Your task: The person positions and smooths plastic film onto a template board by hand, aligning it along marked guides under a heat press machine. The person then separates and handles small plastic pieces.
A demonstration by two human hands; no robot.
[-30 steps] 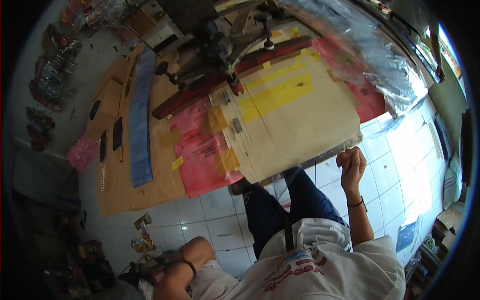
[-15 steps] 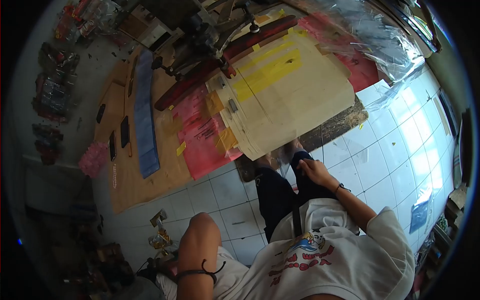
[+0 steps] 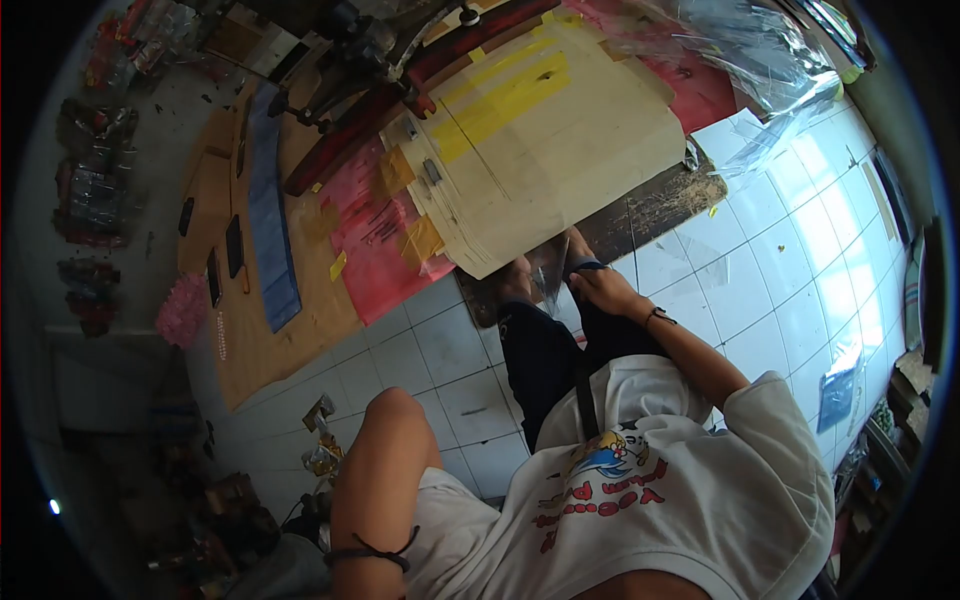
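Observation:
My right hand (image 3: 606, 291) rests on the dark trousers (image 3: 590, 325) near my right knee. Its fingers lie loosely bent over the leg, with no object visible in them. My left arm (image 3: 385, 465) is bent, its elbow towards the worktable; the left hand is out of view. Past my knees lies a stack of cream sheets or boards (image 3: 570, 150) with yellow tape strips (image 3: 500, 95) on it. A long dark-red bar (image 3: 345, 140) on a black metal frame (image 3: 365, 45) stands along its left side. Clear plastic (image 3: 552, 275) hangs between my shins.
A blue strip (image 3: 270, 210), a dark phone (image 3: 234, 247) and brown sheeting (image 3: 290, 350) lie left. Red sheet (image 3: 375, 250) edges the boards. Crumpled clear film (image 3: 740, 60) sits at far right. A worn wooden plank (image 3: 650, 215) runs beneath the boards, above white floor tiles (image 3: 460, 405).
The view has shifted, so the worktable appears higher and further left. My right hand still rests on the leg; the left elbow stays bent.

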